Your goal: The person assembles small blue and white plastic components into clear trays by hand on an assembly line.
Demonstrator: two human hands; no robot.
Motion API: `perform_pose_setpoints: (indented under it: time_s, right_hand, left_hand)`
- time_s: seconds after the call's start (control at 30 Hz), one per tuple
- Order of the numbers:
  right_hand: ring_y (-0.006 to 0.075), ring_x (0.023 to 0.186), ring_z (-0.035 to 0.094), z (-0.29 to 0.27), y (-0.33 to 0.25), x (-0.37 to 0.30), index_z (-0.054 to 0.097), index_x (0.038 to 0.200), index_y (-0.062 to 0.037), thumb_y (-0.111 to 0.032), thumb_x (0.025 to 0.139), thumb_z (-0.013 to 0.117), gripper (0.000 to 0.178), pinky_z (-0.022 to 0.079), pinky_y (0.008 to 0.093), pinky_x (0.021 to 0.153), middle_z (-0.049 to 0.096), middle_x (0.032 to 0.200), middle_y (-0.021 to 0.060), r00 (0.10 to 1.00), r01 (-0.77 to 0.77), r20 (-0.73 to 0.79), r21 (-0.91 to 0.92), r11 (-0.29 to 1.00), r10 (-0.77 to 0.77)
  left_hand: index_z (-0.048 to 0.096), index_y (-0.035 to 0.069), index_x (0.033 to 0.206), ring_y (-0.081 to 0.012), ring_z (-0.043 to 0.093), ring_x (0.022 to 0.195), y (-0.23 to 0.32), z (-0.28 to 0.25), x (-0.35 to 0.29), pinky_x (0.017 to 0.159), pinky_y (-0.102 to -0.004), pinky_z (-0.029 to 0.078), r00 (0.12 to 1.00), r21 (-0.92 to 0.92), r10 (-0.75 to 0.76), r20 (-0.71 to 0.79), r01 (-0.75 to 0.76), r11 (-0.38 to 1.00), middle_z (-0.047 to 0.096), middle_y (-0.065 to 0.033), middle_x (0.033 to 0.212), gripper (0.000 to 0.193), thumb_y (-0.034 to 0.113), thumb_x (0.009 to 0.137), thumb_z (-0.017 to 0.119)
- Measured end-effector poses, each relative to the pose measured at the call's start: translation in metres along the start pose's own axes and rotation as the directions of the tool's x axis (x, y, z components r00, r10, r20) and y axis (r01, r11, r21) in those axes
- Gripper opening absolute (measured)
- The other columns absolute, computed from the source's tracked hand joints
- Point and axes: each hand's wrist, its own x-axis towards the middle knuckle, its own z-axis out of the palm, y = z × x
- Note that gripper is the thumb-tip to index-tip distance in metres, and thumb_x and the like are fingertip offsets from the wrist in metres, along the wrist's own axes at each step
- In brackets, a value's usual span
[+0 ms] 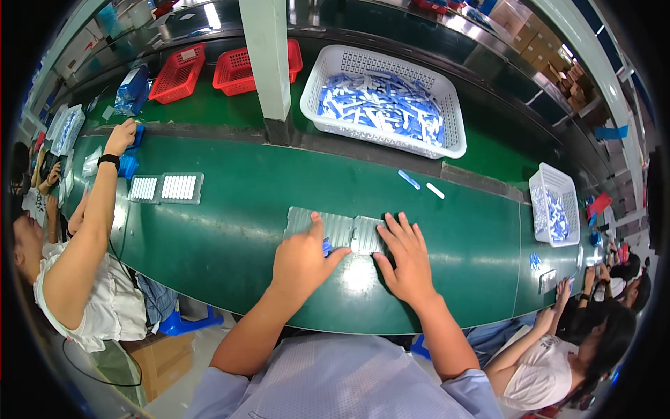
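Green bench top (237,244) running right across the workshop, light glaring off it, and centre stage is the clear ribbed tray (338,229), lying in two panels directly before the person, between both hands! Left hand (300,258) on the left panel: forefinger stretched forward, thumb out towards the middle, a gap between the two. A small blue piece (326,246) peeks out right there, mostly covered, and whether the fingers have hold of it, I cannot tell. Over to the right hand (403,260): spread wide, fingers over the right panel's outer edge, thumb near its lower side, nothing pinched.

Just beyond, two loose sticks, one blue (409,179), one white (435,190). Behind them sits the big white basket (380,137), heaped with blue and white pieces, a pale post (266,63) to its left and red baskets (167,94) further along. Out left, another clear tray (200,188) shows rows of white sticks, near a co-worker (108,174) with a dark wristband, arm outstretched. Far right, a smaller white basket (539,213), and below it a second co-worker (541,363) in a white top, hands by a tray (548,281).
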Motion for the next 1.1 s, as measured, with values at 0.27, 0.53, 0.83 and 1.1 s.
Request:
perform_pose_setpoints:
  time_s: [0.27, 0.53, 0.83, 1.1]
  right_hand:
    - [0.0374, 0.143, 0.044, -0.01, -0.039, -0.01, 0.062, 0.131, -0.0053, -0.022, 0.083, 0.077, 0.053, 0.025, 0.0567, 0.119, 0.055, 0.147, 0.014, 0.995, 0.088, -0.05, 0.161, 0.983, -0.081]
    - [0.0325, 0.127, 0.059, -0.012, -0.088, 0.021, 0.067, 0.123, -0.0047, -0.017, 0.082, 0.078, 0.044, 0.036, 0.051, 0.114, 0.067, 0.13, 0.0115, 0.984, 0.076, 0.087, 0.584, 0.808, -0.155]
    - [0.0236, 0.086, 0.063, 0.001, -0.088, 0.04, 0.073, 0.109, -0.007, -0.01, 0.081, 0.079, 0.029, 0.047, 0.0356, 0.08, 0.068, 0.096, 0.005, 0.982, -0.035, 0.157, 0.699, 0.714, -0.105]
    - [0.0111, 0.062, 0.056, 0.021, -0.082, 0.061, 0.078, 0.088, -0.0058, 0.001, 0.077, 0.081, 0.013, 0.042, 0.026, 0.058, 0.063, 0.071, 0.003, 0.982, -0.07, -0.056, 0.776, 0.627, 0.179]
  left_hand:
    - [0.052, -0.004, 0.138, -0.0125, 0.056, 0.079, -0.023, -0.047, -0.04, 0.05, -0.0214, 0.04, 0.769, -0.688, -0.02, 0.638, 0.559, -0.463, 0.059, -0.0069, 0.098, 0.039, 0.006, 0.101, 0.058]
    - [0.049, 0.0, 0.142, -0.0253, 0.074, 0.099, -0.031, -0.041, -0.071, 0.062, -0.0299, 0.064, 0.776, -0.729, -0.008, 0.63, 0.588, -0.35, 0.066, -0.0214, 0.128, 0.043, 0.013, 0.103, 0.058]
    - [0.059, -0.004, 0.127, -0.029, 0.076, 0.094, -0.046, -0.052, -0.068, 0.051, -0.0297, 0.059, 0.724, -0.719, -0.01, 0.69, 0.684, -0.122, 0.069, -0.0234, 0.122, 0.031, 0.013, 0.101, 0.061]
    - [0.058, -0.005, 0.13, -0.0255, 0.075, 0.091, -0.056, -0.053, -0.064, 0.049, -0.0239, 0.053, 0.753, -0.763, -0.128, 0.646, 0.63, -0.142, 0.07, -0.0198, 0.117, 0.032, 0.005, 0.1, 0.061]
